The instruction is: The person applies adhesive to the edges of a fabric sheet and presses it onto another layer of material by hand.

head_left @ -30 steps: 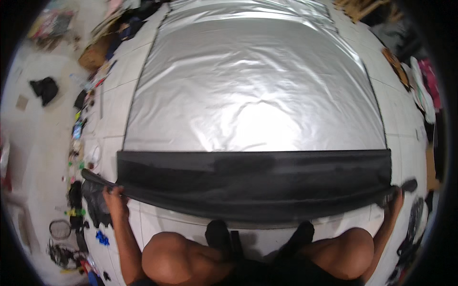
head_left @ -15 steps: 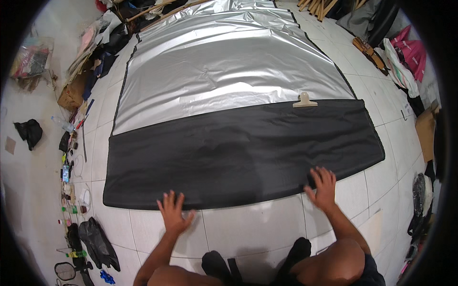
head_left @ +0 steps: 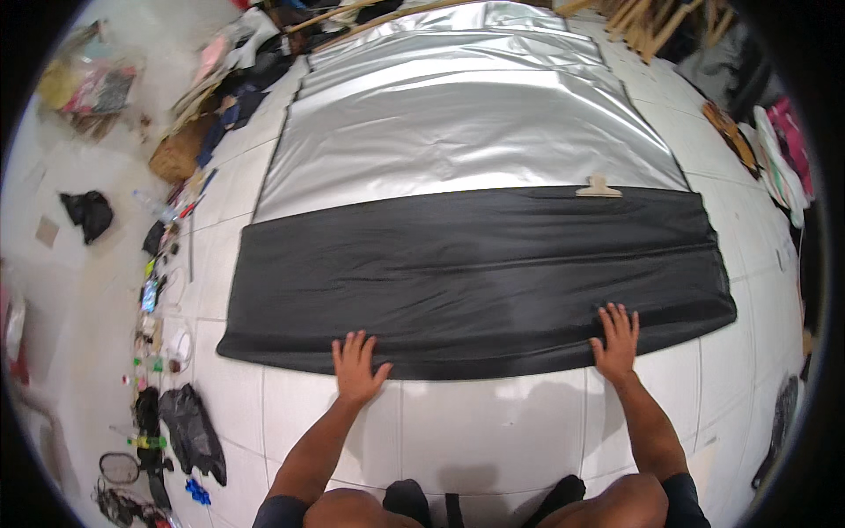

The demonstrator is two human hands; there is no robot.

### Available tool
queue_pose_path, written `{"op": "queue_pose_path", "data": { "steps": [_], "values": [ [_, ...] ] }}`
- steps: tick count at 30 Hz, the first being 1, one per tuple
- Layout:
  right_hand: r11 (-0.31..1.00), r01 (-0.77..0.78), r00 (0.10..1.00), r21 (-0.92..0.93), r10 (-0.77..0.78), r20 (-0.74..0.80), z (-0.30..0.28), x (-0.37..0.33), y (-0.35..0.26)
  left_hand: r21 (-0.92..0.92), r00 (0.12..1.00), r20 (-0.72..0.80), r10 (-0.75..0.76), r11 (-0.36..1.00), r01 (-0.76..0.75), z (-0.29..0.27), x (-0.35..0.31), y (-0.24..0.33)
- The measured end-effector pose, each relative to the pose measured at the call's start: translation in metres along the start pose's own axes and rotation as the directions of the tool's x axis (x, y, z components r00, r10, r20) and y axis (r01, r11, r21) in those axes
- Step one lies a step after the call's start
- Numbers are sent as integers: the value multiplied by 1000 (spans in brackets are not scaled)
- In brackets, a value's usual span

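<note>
A large sheet lies on the tiled floor, its silver side (head_left: 466, 132) up at the far part. Its near part is folded over, showing a wide black side (head_left: 466, 273) with creases running across it. My left hand (head_left: 358, 370) rests on the near folded edge, left of the middle, fingers spread. On the same edge further right, my right hand (head_left: 618, 343) presses down with its fingers apart. A pale wide clip (head_left: 599, 187) grips the far edge of the black part, toward the right.
Small tools and odds and ends line the left side, with a black plastic bag (head_left: 192, 433) and a blue ribbon-like thing (head_left: 197, 491). Wooden sticks (head_left: 664, 28) lie at the far right. Pink cloth (head_left: 788, 141) is piled at the right.
Both hands have come down onto the black sheet's near edge and pushed slightly forward. New creases run across the black part. The whole view has shifted a little.
</note>
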State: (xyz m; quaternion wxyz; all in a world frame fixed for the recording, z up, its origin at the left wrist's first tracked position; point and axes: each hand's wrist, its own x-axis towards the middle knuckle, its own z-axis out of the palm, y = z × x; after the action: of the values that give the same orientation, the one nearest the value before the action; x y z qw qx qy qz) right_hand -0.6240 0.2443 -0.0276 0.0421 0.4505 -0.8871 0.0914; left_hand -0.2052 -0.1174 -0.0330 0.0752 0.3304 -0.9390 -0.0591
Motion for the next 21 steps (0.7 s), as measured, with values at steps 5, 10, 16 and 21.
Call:
{"op": "queue_pose_path", "data": {
  "steps": [5, 10, 16, 21],
  "values": [
    [999, -12, 998, 42, 9, 68, 8, 13, -4, 31, 1000, -6, 22, 999, -22, 8, 14, -12],
    [999, 22, 995, 33, -25, 93, 7, 18, 1, 14, 999, 13, 50, 999, -50, 11, 22, -17],
    [1000, 3, 993, 9, -4, 121, 8, 28, -1, -2, 999, 34, 37, 999, -37, 15, 33, -15],
    [998, -25, 996, 56, 20, 85, 3, 29, 2, -92, 998, 67, 7, 996, -1, 12, 38, -11]
  ]
}}
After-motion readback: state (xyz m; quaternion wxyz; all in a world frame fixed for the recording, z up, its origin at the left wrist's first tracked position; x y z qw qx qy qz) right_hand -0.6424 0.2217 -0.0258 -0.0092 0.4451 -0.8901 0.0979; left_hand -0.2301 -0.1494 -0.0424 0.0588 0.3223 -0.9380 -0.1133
